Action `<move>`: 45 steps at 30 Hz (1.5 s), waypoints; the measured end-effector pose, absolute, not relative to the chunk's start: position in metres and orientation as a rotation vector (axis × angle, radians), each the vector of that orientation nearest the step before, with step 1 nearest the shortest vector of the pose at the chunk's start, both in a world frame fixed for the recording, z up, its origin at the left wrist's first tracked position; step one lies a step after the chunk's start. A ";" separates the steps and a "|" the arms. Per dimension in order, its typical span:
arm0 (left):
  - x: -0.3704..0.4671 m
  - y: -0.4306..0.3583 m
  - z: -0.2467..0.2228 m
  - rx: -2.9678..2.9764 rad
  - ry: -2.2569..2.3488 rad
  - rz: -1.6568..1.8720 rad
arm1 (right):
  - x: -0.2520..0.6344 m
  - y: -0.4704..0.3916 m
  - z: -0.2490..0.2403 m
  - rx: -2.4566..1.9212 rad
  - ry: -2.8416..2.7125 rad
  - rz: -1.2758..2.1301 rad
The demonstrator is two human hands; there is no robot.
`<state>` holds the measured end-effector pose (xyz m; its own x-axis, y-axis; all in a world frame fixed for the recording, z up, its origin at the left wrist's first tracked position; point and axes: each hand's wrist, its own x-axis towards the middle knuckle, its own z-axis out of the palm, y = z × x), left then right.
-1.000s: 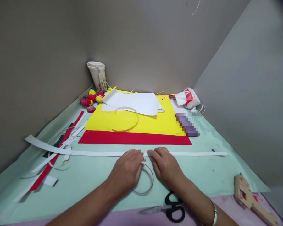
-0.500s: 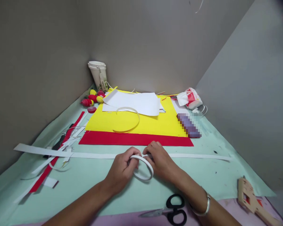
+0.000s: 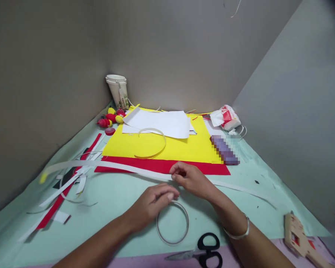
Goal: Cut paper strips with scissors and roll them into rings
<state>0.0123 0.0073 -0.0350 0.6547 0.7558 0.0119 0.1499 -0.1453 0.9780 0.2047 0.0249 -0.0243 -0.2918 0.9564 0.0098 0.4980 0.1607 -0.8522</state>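
Note:
My right hand (image 3: 191,180) pinches a long white paper strip (image 3: 123,166) near its middle, thumb against fingertips. The strip's left part bows up over the red sheet, and its yellow-tipped end is blurred; the other part runs out behind my right wrist. A thin white ring (image 3: 158,231) lies on the table cloth in front of me. Over its far rim hovers my left hand (image 3: 153,203), fingers stretched to the right and the thumb close to the ring. Whether the thumb touches the ring is hard to see. Black-handled scissors (image 3: 205,250) lie just nearer than the ring.
Yellow (image 3: 190,149) and red sheets (image 3: 217,169) lie behind my hands, with white paper (image 3: 162,123) and a curled strip on top. Strip offcuts (image 3: 54,208) clutter the left. A glue gun (image 3: 298,236) is at right; a paper cup (image 3: 117,91) stands at the back.
The ring has left my left hand's grip and lies flat on the cloth. My right hand has moved slightly away from me, and the strip's left part has lifted and swung.

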 end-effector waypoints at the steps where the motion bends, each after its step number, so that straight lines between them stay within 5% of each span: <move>1: 0.013 0.010 -0.037 1.553 0.812 0.640 | 0.205 0.025 -0.023 -1.361 -1.847 1.069; 13: 0.014 0.021 -0.039 0.914 0.879 0.807 | 0.200 0.018 -0.013 -1.269 -1.731 1.196; 45: 0.019 0.022 -0.041 0.763 0.985 1.019 | 0.173 0.007 -0.047 -1.174 -1.793 0.528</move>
